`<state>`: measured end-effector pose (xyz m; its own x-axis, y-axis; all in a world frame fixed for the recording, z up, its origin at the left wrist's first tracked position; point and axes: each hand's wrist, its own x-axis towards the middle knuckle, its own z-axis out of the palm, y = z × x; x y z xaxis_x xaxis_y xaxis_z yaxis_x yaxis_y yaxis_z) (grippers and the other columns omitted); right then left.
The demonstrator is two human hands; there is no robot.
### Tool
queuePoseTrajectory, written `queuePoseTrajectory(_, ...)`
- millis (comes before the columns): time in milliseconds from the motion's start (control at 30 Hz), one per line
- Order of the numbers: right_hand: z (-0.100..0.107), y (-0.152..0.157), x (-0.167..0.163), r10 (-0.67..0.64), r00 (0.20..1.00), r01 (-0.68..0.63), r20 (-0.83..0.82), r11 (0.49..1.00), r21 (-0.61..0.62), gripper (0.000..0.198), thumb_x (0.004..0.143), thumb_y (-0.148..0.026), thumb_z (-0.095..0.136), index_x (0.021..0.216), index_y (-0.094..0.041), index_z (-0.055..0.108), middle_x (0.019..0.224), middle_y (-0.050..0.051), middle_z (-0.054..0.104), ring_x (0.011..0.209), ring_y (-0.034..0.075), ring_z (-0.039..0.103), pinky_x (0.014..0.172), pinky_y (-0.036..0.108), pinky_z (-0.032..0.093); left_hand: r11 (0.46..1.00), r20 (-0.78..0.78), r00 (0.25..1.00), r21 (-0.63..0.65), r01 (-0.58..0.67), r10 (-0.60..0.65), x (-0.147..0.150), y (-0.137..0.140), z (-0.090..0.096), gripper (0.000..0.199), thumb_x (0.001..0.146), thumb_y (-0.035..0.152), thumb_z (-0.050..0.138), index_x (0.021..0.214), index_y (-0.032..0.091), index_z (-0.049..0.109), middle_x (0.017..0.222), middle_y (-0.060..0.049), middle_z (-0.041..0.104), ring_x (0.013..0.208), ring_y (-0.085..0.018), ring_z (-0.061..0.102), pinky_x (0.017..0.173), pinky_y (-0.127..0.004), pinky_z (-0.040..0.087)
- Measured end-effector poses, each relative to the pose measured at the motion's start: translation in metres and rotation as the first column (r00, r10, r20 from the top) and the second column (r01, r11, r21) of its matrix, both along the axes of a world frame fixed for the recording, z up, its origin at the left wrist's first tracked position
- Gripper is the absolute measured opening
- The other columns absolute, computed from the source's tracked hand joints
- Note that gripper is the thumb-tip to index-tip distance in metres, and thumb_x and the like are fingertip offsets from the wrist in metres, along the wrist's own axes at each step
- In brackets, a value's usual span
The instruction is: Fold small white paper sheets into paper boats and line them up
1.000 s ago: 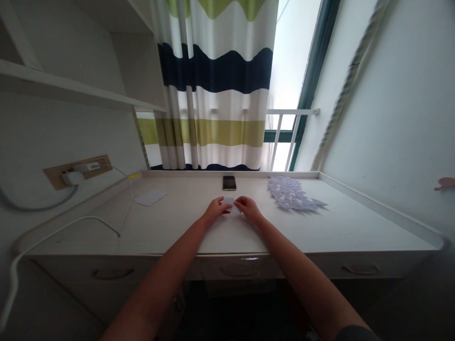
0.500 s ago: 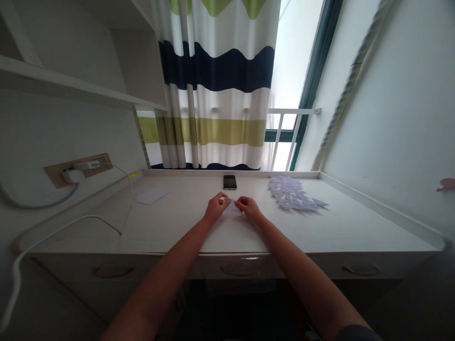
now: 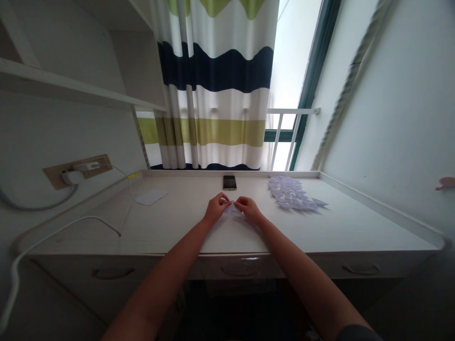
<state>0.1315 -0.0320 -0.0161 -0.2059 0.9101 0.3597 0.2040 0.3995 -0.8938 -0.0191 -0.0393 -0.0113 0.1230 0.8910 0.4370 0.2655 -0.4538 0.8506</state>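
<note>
A small white piece of paper (image 3: 232, 210), partly folded, is between my two hands just above the middle of the desk (image 3: 185, 232). My left hand (image 3: 215, 207) pinches its left side with thumb and fingers. On the other side my right hand (image 3: 247, 207) grips the paper's right upper part, its fingers pressed together. The paper comes to a peak between my fingertips, which hide some of its edges. To the right lies a spread pile of folded white paper pieces (image 3: 293, 194) with pointed ends.
Behind my hands lies a dark phone (image 3: 229, 182). Flat white paper sheets (image 3: 151, 196) rest at the left. A white cable (image 3: 95, 217) runs over the desk's left side near the wall socket (image 3: 78, 170). A striped curtain (image 3: 227, 104) hangs behind the desk.
The top of the paper has gone from a flatter edge to a peak. My fingertips have come closer together; both hands keep hold of it.
</note>
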Motion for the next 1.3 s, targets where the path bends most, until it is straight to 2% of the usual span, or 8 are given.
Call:
queuePoseTrajectory(100,-0.0008,0.0006,0.0012,-0.016,1.000,0.016,0.008,1.000,0.010,0.024,0.061,-0.038,0.054,0.052,-0.017,0.045,0.046,-0.005,0.041,0.046,0.008,0.035,0.046,0.022,0.027,0.999,0.002,0.999,0.016,0.045,-0.045,-0.0001,-0.0021,0.0012,0.021,0.063,0.032,0.060,0.062,0.017,0.046,0.053,0.004,0.052,0.050,-0.008,0.046,0.050,-0.019,0.034)
queuePoseTrajectory(300,-0.0048,0.0047,0.0041,-0.084,0.995,0.081,0.044,0.995,0.056,0.023,0.062,-0.037,0.053,0.054,-0.017,0.047,0.047,-0.005,0.041,0.047,0.008,0.035,0.045,0.021,0.027,0.990,0.016,0.990,0.001,0.138,-0.138,0.0004,-0.0051,0.0045,0.024,0.064,0.037,0.060,0.063,0.015,0.052,0.059,0.001,0.054,0.057,-0.010,0.049,0.055,-0.021,0.037)
queuePoseTrajectory(400,-0.0058,0.0058,0.0042,-0.078,0.995,0.073,0.059,0.994,0.084,0.023,0.063,-0.037,0.053,0.054,-0.017,0.047,0.048,-0.004,0.042,0.047,0.008,0.035,0.046,0.021,0.027,0.986,0.070,0.988,-0.081,0.145,-0.139,0.0010,-0.0028,0.0048,0.024,0.061,0.035,0.063,0.060,0.014,0.052,0.057,0.001,0.053,0.056,-0.009,0.048,0.053,-0.020,0.036)
queuePoseTrajectory(600,-0.0056,0.0047,0.0037,-0.023,0.998,0.016,0.057,0.993,0.120,0.024,0.066,-0.039,0.053,0.058,-0.017,0.050,0.051,-0.004,0.044,0.049,0.008,0.037,0.048,0.021,0.030,0.938,0.184,0.978,-0.309,0.156,-0.102,-0.0006,0.0013,0.0015,0.033,0.054,0.030,0.069,0.079,0.016,0.053,0.061,0.002,0.058,0.049,-0.007,0.046,0.044,-0.017,0.029)
queuePoseTrajectory(700,-0.0053,0.0040,0.0039,-0.006,0.998,-0.001,0.055,0.991,0.131,0.025,0.067,-0.041,0.054,0.060,-0.016,0.051,0.053,-0.003,0.046,0.051,0.009,0.039,0.050,0.022,0.032,0.912,0.212,0.970,-0.361,0.192,-0.120,-0.0011,0.0025,-0.0006,0.032,0.053,0.031,0.069,0.077,0.014,0.057,0.064,0.000,0.059,0.051,-0.007,0.047,0.044,-0.017,0.028)
queuePoseTrajectory(867,-0.0032,0.0015,0.0043,0.018,0.998,-0.025,0.054,0.993,0.119,0.025,0.068,-0.041,0.054,0.062,-0.016,0.051,0.054,-0.003,0.047,0.052,0.009,0.040,0.049,0.021,0.032,0.879,0.264,0.949,-0.393,0.271,-0.175,-0.0008,0.0025,-0.0009,0.029,0.052,0.033,0.069,0.070,0.012,0.061,0.061,0.000,0.056,0.052,-0.007,0.045,0.045,-0.019,0.028)
queuePoseTrajectory(1067,-0.0034,0.0018,0.0039,0.020,0.998,-0.028,0.060,0.990,0.138,0.027,0.067,-0.041,0.054,0.059,-0.016,0.050,0.054,-0.003,0.047,0.051,0.008,0.040,0.050,0.022,0.032,0.890,0.225,0.962,-0.392,0.234,-0.154,-0.0006,-0.0012,0.0030,0.029,0.048,0.035,0.070,0.058,0.013,0.055,0.050,0.004,0.046,0.045,-0.005,0.036,0.042,-0.019,0.022)
queuePoseTrajectory(1300,-0.0059,0.0035,0.0037,-0.005,0.996,-0.009,0.094,0.989,0.147,0.029,0.067,-0.041,0.054,0.054,-0.017,0.045,0.052,-0.004,0.044,0.050,0.008,0.037,0.049,0.022,0.030,0.886,0.197,0.969,-0.408,0.222,-0.152,-0.0014,-0.0038,0.0062,0.026,0.048,0.032,0.071,0.056,0.013,0.055,0.050,0.005,0.046,0.046,-0.005,0.037,0.044,-0.020,0.024)
